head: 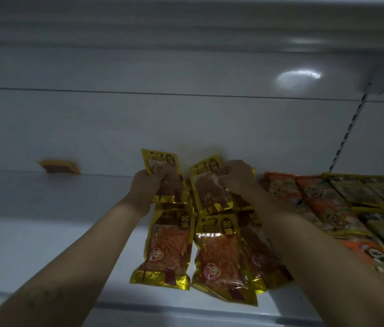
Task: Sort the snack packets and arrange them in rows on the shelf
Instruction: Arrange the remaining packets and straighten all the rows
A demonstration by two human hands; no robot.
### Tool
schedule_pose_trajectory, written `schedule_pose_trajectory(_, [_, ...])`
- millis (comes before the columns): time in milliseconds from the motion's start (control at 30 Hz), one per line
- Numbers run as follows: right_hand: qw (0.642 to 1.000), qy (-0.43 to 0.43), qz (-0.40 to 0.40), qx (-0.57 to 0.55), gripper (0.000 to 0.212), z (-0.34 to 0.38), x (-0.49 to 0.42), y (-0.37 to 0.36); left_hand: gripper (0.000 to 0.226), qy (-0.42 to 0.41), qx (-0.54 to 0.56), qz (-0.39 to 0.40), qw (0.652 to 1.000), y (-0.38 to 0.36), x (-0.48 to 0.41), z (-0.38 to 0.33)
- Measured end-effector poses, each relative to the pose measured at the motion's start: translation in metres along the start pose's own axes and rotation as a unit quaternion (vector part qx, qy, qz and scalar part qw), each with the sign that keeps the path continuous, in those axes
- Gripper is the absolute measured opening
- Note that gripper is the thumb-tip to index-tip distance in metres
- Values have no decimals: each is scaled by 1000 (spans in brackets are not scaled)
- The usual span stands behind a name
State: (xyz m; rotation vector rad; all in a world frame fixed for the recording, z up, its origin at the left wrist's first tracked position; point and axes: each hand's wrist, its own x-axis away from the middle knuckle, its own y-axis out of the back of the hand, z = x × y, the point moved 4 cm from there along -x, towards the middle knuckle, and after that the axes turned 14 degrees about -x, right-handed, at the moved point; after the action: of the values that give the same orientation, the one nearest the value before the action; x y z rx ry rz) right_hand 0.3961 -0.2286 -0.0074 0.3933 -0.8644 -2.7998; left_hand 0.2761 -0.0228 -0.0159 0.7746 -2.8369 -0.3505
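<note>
Gold-edged snack packets with reddish filling lie on the white shelf (pixel 44 244). My left hand (pixel 145 187) grips one gold packet (pixel 162 171) at the back of the shelf, holding it tilted up. My right hand (pixel 237 177) is closed on the top of a second gold packet (pixel 206 185) right beside it. In front of them lie a gold packet on the left (pixel 167 246), a middle one (pixel 219 256), and a third partly under my right forearm (pixel 261 253).
Orange packets (pixel 315 201) lie in a column to the right, with dark yellow-rimmed packets (pixel 370 194) further right. One lone gold packet (pixel 59 166) sits far left at the back wall. A slotted upright (pixel 348 131) rises on the right. The shelf's front lip (pixel 162 310) runs below.
</note>
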Motion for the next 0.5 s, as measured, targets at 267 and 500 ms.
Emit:
schedule_pose_trajectory(267, [951, 143, 148, 229, 34, 30, 27, -28, 37, -48, -171, 3, 984, 3, -24, 3])
schedule_pose_trajectory(500, [933, 101, 227, 260, 48, 14, 34, -46, 54, -175, -490, 111, 847, -13, -20, 16])
